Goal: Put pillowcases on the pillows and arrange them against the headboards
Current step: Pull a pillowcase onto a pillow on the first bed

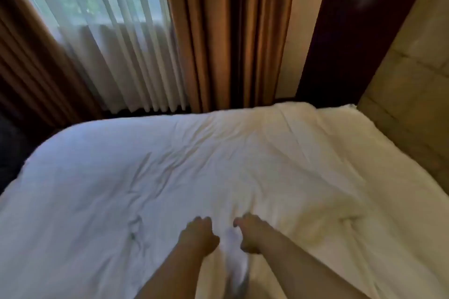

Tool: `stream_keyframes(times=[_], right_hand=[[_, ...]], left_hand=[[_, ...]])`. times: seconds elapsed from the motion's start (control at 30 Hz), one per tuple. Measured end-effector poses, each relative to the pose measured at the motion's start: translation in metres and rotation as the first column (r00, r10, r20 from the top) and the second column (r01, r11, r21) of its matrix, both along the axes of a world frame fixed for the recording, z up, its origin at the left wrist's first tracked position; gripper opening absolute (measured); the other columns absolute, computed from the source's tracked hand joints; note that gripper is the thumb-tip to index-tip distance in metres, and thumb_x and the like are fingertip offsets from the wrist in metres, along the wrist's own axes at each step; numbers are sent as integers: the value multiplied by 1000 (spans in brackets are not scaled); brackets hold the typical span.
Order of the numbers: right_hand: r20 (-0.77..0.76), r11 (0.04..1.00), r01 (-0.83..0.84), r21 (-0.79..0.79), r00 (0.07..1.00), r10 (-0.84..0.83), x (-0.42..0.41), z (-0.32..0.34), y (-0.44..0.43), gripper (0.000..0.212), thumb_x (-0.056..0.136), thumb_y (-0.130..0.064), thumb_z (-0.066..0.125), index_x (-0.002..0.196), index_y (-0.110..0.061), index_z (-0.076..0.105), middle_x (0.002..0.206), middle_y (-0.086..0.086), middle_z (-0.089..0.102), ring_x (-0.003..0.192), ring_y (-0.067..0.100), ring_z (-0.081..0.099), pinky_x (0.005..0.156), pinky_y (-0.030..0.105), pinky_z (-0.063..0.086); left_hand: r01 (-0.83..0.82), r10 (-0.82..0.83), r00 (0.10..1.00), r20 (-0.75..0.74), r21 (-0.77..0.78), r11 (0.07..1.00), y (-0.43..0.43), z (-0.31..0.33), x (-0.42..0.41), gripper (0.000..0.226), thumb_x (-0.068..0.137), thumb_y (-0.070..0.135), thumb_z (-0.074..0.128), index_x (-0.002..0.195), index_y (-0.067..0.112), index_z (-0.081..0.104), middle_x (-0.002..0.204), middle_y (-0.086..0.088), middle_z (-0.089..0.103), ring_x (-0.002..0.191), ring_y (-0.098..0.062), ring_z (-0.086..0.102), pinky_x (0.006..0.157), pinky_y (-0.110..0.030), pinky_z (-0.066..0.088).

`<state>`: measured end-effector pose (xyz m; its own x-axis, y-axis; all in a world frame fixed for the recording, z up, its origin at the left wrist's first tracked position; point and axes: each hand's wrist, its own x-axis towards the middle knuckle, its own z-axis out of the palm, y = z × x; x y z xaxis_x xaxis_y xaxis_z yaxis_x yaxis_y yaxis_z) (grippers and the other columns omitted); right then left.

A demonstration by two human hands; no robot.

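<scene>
Both my hands reach out over a white bed (170,177), close together, low in the middle of the view. My left hand (198,235) and my right hand (247,233) have curled fingers. Each grips an edge of a white cloth (234,252) that hangs down between them, blurred by motion; it looks like a pillowcase. No pillow is in view. The padded beige headboard (408,94) stands at the right end of the bed.
The rumpled white duvet covers the whole bed. Beyond its far side hang brown curtains (218,31) and a sheer white curtain (109,39) over a window. A dark wooden panel (345,31) stands next to the headboard.
</scene>
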<state>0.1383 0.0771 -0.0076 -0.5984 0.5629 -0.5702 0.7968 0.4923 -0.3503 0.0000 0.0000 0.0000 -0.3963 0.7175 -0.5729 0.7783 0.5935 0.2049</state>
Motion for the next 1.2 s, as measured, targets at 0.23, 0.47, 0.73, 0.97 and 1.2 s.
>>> stream_keyframes(times=[0.23, 0.47, 0.73, 0.97, 1.2], right_hand=[[33, 985, -148, 93, 989, 146, 7, -57, 6, 50, 79, -9, 59, 126, -18, 45, 122, 9, 43, 114, 30, 43, 90, 40, 45], [-26, 977, -205, 62, 978, 207, 14, -93, 26, 64, 76, -18, 69, 134, -21, 43, 134, 4, 42, 125, 27, 41, 100, 32, 35], [-45, 935, -271, 228, 957, 288, 48, -115, 43, 56, 81, -27, 58, 134, -20, 44, 137, 4, 42, 128, 27, 38, 107, 36, 26], [15, 872, -297, 390, 949, 316, 63, -115, 43, 52, 57, -31, 70, 103, -10, 61, 104, 8, 59, 96, 29, 57, 83, 37, 46], [-196, 830, 167, 532, 978, -71, 49, -86, 85, 21, 69, -3, 59, 89, -5, 64, 92, 19, 62, 87, 38, 59, 72, 39, 48]], left_hand=[[119, -130, 989, -67, -144, 982, -5, -46, 25, 69, 81, 52, 58, 138, 17, 38, 133, -9, 43, 123, -29, 45, 98, -40, 43], [209, -256, 942, -215, -221, 953, 22, -77, 62, 92, 71, 62, 62, 142, 11, 32, 133, -14, 41, 122, -31, 42, 99, -42, 39], [241, -366, 855, -367, -343, 908, 37, -111, 104, 55, 91, 24, 50, 138, 1, 32, 128, -22, 43, 114, -38, 46, 90, -48, 45], [319, -379, 884, -273, -240, 917, 58, -100, 74, 30, 91, 6, 47, 118, 12, 59, 115, -6, 62, 106, -27, 62, 84, -40, 51], [317, -311, 894, -322, -35, 948, 76, -40, 49, 29, 86, 4, 45, 104, 19, 62, 101, -3, 63, 96, -26, 61, 69, -30, 41]])
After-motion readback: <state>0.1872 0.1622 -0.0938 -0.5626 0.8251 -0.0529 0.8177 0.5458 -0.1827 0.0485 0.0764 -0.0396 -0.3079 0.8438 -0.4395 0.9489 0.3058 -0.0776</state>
